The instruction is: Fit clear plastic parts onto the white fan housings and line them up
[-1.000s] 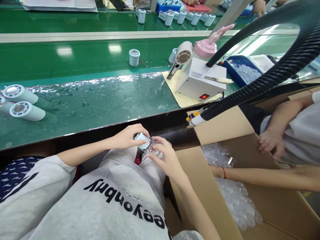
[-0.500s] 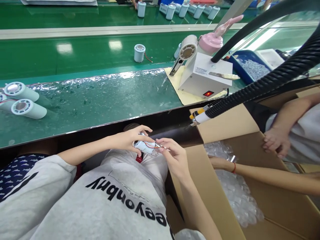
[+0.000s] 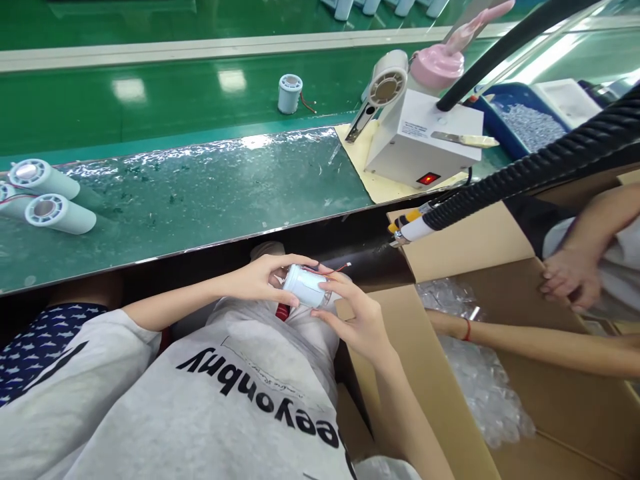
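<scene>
Over my lap, below the bench edge, both my hands hold a small pale blue cylinder [image 3: 306,287] with thin red and black wires sticking out to the right. My left hand [image 3: 260,279] wraps round its left end with the fingers curled over the top. My right hand [image 3: 357,317] pinches its right end, where a clear plastic piece sits against it. The wire tips point toward the black hose.
Two pale blue cylinders [image 3: 47,203] lie at the bench's left edge, one more [image 3: 290,93] stands on the green belt. A white box machine [image 3: 423,140] with a red light sits at right. A cardboard box [image 3: 500,347] of clear plastic parts stands beside me; another person's hand [image 3: 570,280] rests on it.
The cylinder has turned in my hands so its pale side faces up, and the wires now stick out right. The view has shifted slightly left and down.
</scene>
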Demonstrator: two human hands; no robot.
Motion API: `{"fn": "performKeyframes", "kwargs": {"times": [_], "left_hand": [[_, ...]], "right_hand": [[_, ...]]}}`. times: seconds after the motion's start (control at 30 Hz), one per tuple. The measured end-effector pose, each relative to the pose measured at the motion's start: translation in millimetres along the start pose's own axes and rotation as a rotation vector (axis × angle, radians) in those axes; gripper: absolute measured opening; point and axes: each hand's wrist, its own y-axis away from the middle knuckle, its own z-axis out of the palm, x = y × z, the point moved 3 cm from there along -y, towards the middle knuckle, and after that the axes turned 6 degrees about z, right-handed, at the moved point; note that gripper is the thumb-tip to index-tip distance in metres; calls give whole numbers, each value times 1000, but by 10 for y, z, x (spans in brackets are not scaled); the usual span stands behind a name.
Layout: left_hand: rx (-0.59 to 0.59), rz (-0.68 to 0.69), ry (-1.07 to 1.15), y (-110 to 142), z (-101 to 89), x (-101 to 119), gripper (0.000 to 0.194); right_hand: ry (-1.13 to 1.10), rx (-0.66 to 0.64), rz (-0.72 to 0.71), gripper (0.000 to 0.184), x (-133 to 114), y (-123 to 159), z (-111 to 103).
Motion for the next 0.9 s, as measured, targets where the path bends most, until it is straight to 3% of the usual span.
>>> {"fn": "performKeyframes", "kwargs": {"times": [0.5,0.9], "left_hand": [[-94,277,-239,38,-5,206,71],[-90,165,-202,66,-1,219,78]], "right_hand": [[-231,7,102,44,-48,66,10],[-228,0,135,43,-77,93,26]]}}
